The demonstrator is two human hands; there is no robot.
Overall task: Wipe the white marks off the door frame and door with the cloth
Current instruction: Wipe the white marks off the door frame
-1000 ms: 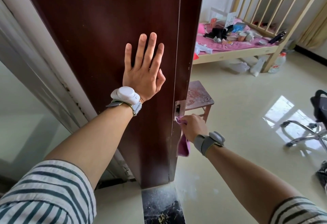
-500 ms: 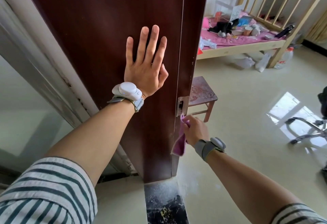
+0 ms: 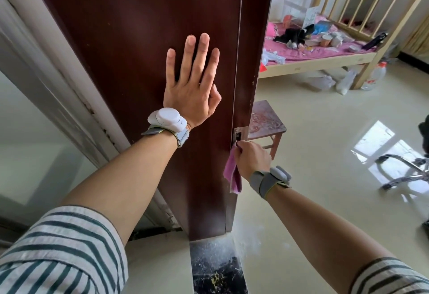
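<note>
A dark brown door stands open, its narrow edge facing me. My left hand presses flat on the door face with straight, spread fingers. My right hand grips a pink cloth against the door edge just below the metal latch plate. The cloth's loose end hangs down beside the edge. A few small white specks show on the edge above the latch. White dust lies on the floor at the door's foot.
A grey door frame runs along the left. A small wooden stool stands just behind the door edge. A wooden bed with clutter, a plastic bottle and a chair base lie beyond. A black marble threshold sits below.
My right hand with the cloth has slid up the door edge, from well below the latch plate to just under it. My left hand has stayed flat on the door.
</note>
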